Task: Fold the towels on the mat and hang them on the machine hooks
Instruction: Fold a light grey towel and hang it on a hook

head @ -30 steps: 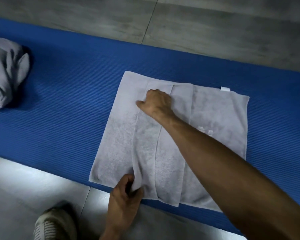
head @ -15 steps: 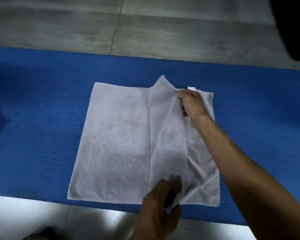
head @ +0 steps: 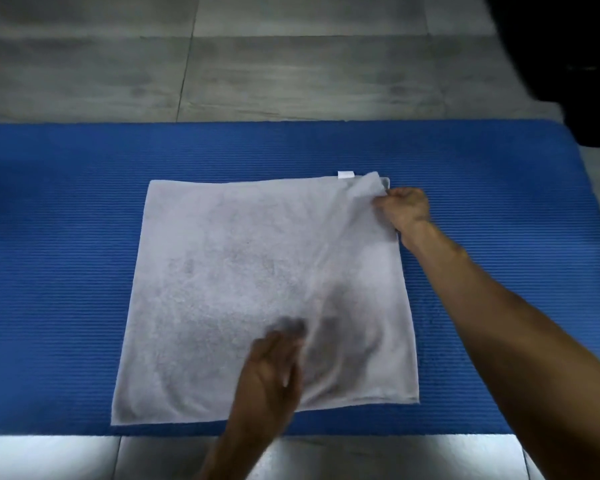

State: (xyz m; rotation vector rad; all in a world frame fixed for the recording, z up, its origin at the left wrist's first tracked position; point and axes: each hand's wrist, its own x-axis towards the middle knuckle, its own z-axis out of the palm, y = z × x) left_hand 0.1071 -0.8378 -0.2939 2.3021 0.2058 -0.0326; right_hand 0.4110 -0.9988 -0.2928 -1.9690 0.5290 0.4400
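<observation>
Broadly, the job looks to be at an early stage: from the left of the frame, the blue ribbed mat (head: 49,271) runs bare until the pale grey towel (head: 222,271), which lies across the centre of the mat, mostly flat and roughly square. At lower centre the left hand (head: 274,372) sits over the near part of the towel; it is blurred, the fingers seem to lie close together and fairly straight against the cloth, but whether they pinch a fold of it I cannot tell. Cloth just right of that hand is rumpled and shadowed. Further right, at the towel's far right corner, the right hand (head: 404,207) pinches a raised flap of cloth between thumb and fingertips, the other fingers curled in, just beside a small white tag (head: 345,174) on the far edge. My judgement is that a layer is being drawn over to the right edge, so one fold may be nearly laid; squaring the edges, any further folds, and the hanging on hooks all remain, and no hooks show. No other towel is in view. As for the setting, the mat crosses the whole frame over grey floor tiles (head: 257,71) with pale joints, seen beyond it and along the bottom edge, and a dark bulky shape (head: 568,64) fills the upper right corner, too dim to identify.
</observation>
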